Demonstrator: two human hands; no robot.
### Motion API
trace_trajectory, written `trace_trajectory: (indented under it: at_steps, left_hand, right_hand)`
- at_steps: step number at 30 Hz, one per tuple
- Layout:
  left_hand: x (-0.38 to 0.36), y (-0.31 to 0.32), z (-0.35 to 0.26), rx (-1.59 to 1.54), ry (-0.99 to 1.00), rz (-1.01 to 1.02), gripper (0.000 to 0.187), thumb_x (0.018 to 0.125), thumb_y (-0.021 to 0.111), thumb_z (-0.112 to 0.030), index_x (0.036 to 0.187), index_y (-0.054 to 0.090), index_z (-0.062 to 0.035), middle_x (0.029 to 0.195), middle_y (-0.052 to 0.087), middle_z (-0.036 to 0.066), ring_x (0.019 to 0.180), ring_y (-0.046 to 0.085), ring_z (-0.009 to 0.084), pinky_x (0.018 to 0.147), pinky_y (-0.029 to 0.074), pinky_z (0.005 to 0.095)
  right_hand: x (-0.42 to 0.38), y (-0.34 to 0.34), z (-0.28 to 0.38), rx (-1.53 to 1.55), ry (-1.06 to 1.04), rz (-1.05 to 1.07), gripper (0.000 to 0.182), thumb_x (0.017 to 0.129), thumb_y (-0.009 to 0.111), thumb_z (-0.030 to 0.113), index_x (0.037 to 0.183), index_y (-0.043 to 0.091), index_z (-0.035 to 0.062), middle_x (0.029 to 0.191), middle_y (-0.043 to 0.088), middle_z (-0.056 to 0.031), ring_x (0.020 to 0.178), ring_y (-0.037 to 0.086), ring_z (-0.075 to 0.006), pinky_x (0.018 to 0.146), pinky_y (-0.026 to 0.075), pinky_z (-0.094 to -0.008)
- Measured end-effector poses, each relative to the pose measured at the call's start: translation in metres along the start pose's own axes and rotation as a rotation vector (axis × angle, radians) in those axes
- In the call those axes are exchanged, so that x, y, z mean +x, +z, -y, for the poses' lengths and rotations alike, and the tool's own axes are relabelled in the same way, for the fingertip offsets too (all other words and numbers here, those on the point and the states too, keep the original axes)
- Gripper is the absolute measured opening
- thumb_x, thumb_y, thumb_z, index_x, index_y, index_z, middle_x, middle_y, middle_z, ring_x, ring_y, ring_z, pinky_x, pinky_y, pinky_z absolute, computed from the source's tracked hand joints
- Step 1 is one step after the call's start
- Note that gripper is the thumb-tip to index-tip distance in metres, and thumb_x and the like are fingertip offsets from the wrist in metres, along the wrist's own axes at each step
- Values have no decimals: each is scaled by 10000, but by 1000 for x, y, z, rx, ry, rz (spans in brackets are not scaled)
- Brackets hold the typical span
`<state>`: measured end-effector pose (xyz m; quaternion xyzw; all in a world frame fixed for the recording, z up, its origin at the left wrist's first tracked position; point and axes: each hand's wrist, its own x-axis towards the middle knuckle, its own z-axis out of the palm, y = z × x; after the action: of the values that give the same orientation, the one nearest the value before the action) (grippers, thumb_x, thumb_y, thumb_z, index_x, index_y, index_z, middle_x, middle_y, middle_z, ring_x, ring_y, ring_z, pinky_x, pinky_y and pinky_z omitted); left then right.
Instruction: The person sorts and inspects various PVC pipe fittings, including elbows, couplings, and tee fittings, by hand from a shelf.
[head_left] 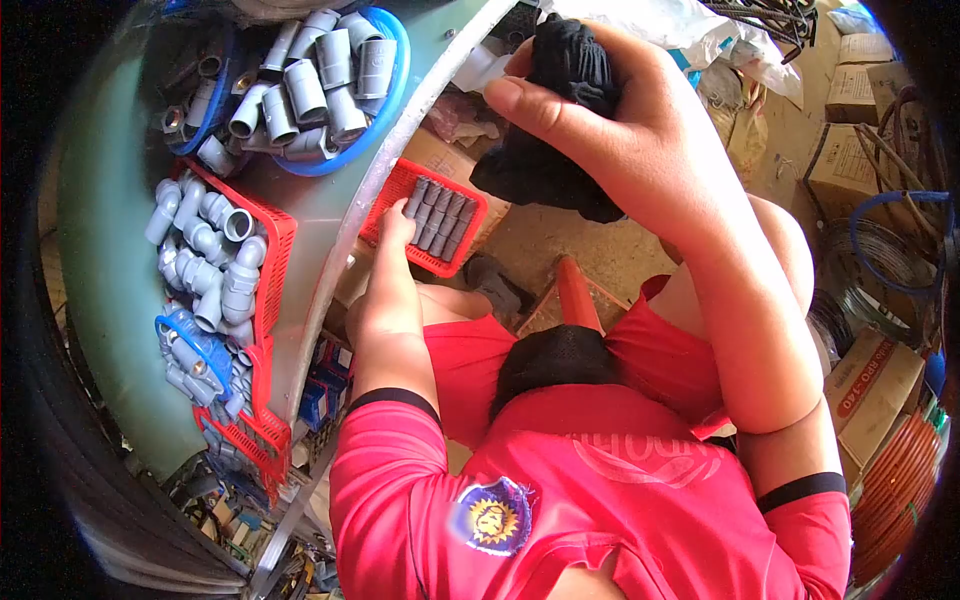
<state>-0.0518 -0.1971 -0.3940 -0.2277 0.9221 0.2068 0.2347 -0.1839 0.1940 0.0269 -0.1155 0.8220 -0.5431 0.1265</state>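
Note:
My right hand is raised close to the camera, its fingers and thumb wrapped round a bunched black cloth that hangs below it. Lower down, my left hand reaches into a small red basket, its fingers closed at the left end of dark grey cylindrical pieces lined up in rows. Whatever those fingers grip is too small to make out.
On the glass-topped table at left, blue-rimmed baskets and a red crate hold grey pipe fittings. Cardboard boxes and coiled cable lie at right. A red post stands between my legs.

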Motion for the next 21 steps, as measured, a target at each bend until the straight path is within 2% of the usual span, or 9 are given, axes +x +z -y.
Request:
trace_trajectory:
  at_steps: [5, 8, 9, 10, 13, 14, 17, 20, 21]
  left_hand:
    - [-3, -5, -20, 31, -44, 31, 625, 800, 626, -100, 1409, 521, -194, 1303, 568, 247, 1215, 561, 393, 1033, 457, 455]
    - [-2, -5, -19, 7, -47, 91, 707, 798, 629, -105, 1472, 439, -202, 1363, 505, 284, 1282, 498, 413, 1095, 400, 452]
    - [-1, -5, -19, -8, -47, 92, 724, 797, 631, -108, 1484, 421, -202, 1376, 492, 291, 1295, 485, 417, 1110, 384, 453]
    - [2, -4, -17, -22, -49, 78, 760, 796, 631, -108, 1509, 378, -186, 1411, 457, 304, 1334, 442, 424, 1143, 339, 459]
    - [-19, -30, -43, -76, 54, -16, 705, 805, 637, -112, 1475, 420, -130, 1423, 462, 280, 1359, 416, 413, 1138, 347, 459]
    - [-21, -36, -48, -131, 168, -66, 666, 813, 637, -112, 1450, 444, -109, 1421, 468, 270, 1356, 421, 405, 1129, 358, 458]
    - [-77, -71, -84, -221, 396, -212, 546, 853, 629, -99, 1383, 503, -62, 1391, 512, 245, 1306, 480, 393, 1084, 410, 443]
    - [-164, -120, -119, -608, 440, 88, 467, 937, 616, -130, 1383, 505, -49, 1315, 590, 158, 1202, 567, 264, 1037, 449, 371]
    - [-200, -140, -131, -695, 405, 218, 445, 965, 608, -147, 1386, 507, -47, 1292, 605, 117, 1179, 571, 204, 1029, 453, 345]
  right_hand:
    - [1, 2, 2, 32, 3, -2, 395, 823, 783, 378, 969, 669, 28, 805, 652, -33, 748, 610, -96, 709, 509, -281]
    - [3, 4, 8, 32, -13, -43, 495, 778, 748, 430, 918, 671, -39, 780, 684, -207, 764, 707, -302, 735, 538, -411]
    - [4, 6, 9, 9, -23, -70, 502, 772, 750, 428, 945, 678, -38, 826, 687, -238, 824, 710, -333, 776, 535, -426]
    - [7, 10, 7, 35, -36, -77, 516, 767, 752, 434, 963, 679, -37, 846, 691, -241, 841, 709, -336, 790, 536, -425]
    - [17, 25, 6, 147, -58, -125, 612, 719, 789, 453, 1035, 663, -55, 905, 701, -248, 877, 710, -342, 835, 537, -419]
    - [22, 32, 5, 85, -97, -170, 656, 675, 830, 417, 1068, 640, -73, 918, 705, -247, 855, 719, -312, 816, 553, -399]
    - [30, 54, 13, 482, 22, -85, 562, 696, 832, 309, 1072, 629, -57, 866, 705, -146, 737, 709, -219, 650, 581, -339]
    - [32, 67, 22, 907, 122, 102, 413, 718, 792, 190, 1021, 636, -43, 849, 692, -129, 666, 681, -205, 580, 572, -327]
    - [34, 75, 22, 1071, 246, 107, 351, 772, 741, 261, 984, 651, -3, 855, 689, -120, 671, 671, -219, 607, 565, -389]
